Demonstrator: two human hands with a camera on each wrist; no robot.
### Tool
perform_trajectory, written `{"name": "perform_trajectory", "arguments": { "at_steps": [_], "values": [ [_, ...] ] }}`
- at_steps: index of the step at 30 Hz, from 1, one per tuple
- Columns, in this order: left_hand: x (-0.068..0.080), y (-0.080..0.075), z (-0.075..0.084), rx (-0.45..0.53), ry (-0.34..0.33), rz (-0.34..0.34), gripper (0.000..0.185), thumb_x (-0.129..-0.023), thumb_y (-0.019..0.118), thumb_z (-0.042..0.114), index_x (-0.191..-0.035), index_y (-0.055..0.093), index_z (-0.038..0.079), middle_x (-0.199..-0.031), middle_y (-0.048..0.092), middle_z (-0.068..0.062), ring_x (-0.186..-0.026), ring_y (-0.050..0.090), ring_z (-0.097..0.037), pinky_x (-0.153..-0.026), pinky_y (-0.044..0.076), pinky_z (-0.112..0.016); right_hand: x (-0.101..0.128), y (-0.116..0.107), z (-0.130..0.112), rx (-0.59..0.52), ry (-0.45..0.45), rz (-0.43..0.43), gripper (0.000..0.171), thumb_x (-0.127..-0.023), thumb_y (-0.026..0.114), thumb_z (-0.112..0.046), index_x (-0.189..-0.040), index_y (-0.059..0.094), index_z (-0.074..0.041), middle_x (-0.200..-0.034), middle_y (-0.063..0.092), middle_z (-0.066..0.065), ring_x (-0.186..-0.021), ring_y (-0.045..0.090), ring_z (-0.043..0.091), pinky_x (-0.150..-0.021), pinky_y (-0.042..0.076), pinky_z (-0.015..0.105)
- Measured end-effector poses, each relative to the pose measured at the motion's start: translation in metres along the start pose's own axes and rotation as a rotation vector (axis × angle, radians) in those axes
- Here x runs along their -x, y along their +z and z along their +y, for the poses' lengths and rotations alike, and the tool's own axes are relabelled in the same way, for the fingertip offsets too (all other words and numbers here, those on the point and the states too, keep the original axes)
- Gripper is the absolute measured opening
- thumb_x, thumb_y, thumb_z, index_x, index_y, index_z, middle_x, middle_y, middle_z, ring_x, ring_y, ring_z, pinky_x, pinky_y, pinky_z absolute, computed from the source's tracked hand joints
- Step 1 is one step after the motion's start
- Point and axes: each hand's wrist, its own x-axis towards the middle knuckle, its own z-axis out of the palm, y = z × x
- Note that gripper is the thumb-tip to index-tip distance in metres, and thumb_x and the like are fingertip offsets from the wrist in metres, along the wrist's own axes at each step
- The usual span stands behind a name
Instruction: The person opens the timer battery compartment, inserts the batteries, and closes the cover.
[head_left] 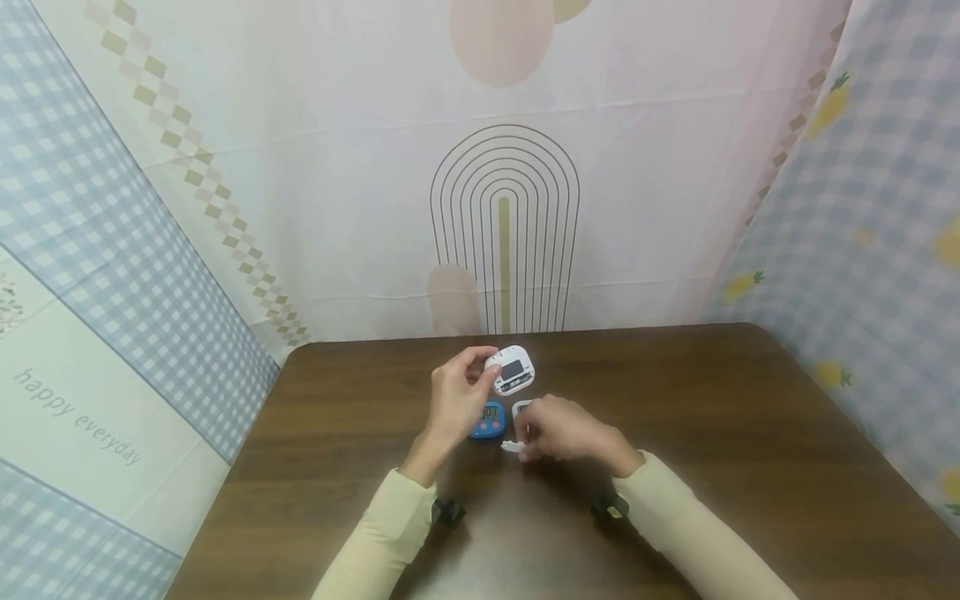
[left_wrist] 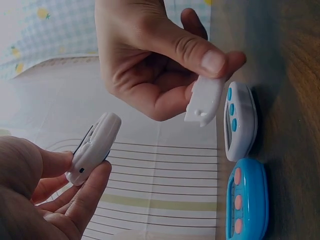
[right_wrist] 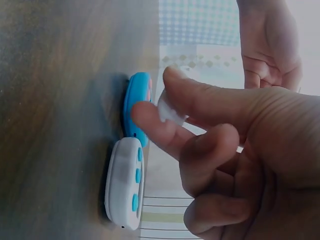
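Observation:
My left hand [head_left: 454, 398] pinches a white digital timer [head_left: 513, 369] by its edge, raised above the table. Its back faces the head camera, with a dark rectangle in the middle and an uncovered battery slot [head_left: 516, 384] along the lower edge; whether a battery sits inside I cannot tell. Between thumb and fingers, my right hand [head_left: 567, 430] grips a small white plastic battery cover [left_wrist: 205, 99], apart from the timer. Below the hands on the table sit a blue timer [left_wrist: 255, 200] with pink buttons and another white timer [right_wrist: 123, 182] with blue buttons, partly hidden by my right hand in the head view.
The brown wooden table [head_left: 315, 492] ends at a printed cloth backdrop [head_left: 360, 233]. Checked cloths hang on the left [head_left: 135, 192] and right [head_left: 870, 250]. Dark wrist devices [head_left: 450, 511] show below both wrists.

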Motion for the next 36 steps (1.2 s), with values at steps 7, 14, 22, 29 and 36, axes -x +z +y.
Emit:
{"name": "perform_trajectory", "arguments": {
  "at_steps": [7,14,22,29,36],
  "values": [
    [-0.001,-0.001,-0.002,0.008,0.007,0.008,0.021,-0.094,0.078,0.002,-0.115,0.077,0.003,-0.100,0.080,-0.014,-0.078,0.076,-0.021,-0.070,0.065,-0.032,-0.002,-0.004,0.006,0.002,-0.068,0.037,0.014,-0.091,0.085,-0.018,-0.082,0.075,-0.021,-0.072,0.062,-0.011,-0.065,0.054,0.008,-0.059,0.048,0.025],
    [-0.006,-0.010,-0.003,0.013,0.017,0.039,0.022,-0.094,0.077,0.001,-0.116,0.077,0.003,-0.106,0.080,-0.015,-0.078,0.077,-0.022,-0.068,0.064,-0.028,-0.005,-0.011,0.008,-0.111,-0.074,0.083,0.010,-0.097,0.078,-0.015,-0.087,0.077,-0.018,-0.074,0.065,-0.010,-0.066,0.055,0.008,-0.060,0.049,0.024],
    [-0.008,-0.014,-0.003,0.023,0.015,0.056,0.023,-0.094,0.077,0.001,-0.117,0.076,0.001,-0.107,0.080,-0.017,-0.079,0.077,-0.024,-0.069,0.064,-0.029,-0.004,-0.016,0.008,-0.273,-0.021,0.207,0.011,-0.096,0.079,-0.020,-0.088,0.077,-0.013,-0.078,0.070,-0.003,-0.073,0.059,0.013,-0.065,0.051,0.027],
    [-0.008,-0.013,-0.004,0.024,0.024,0.051,0.022,-0.094,0.078,0.001,-0.116,0.076,0.002,-0.107,0.080,-0.016,-0.077,0.076,-0.023,-0.067,0.063,-0.025,-0.003,-0.021,0.007,-0.515,0.123,0.310,0.015,-0.093,0.083,-0.024,-0.087,0.078,-0.012,-0.086,0.074,0.003,-0.084,0.067,0.025,-0.073,0.057,0.034],
    [-0.007,-0.012,-0.003,0.025,0.033,0.052,0.022,-0.094,0.078,0.001,-0.116,0.077,0.002,-0.105,0.080,-0.016,-0.077,0.076,-0.023,-0.065,0.062,-0.025,-0.001,-0.023,0.007,-0.636,0.224,0.323,0.023,-0.092,0.085,-0.030,-0.093,0.078,-0.008,-0.092,0.073,0.012,-0.081,0.065,0.028,-0.073,0.060,0.041]
  ]
}}
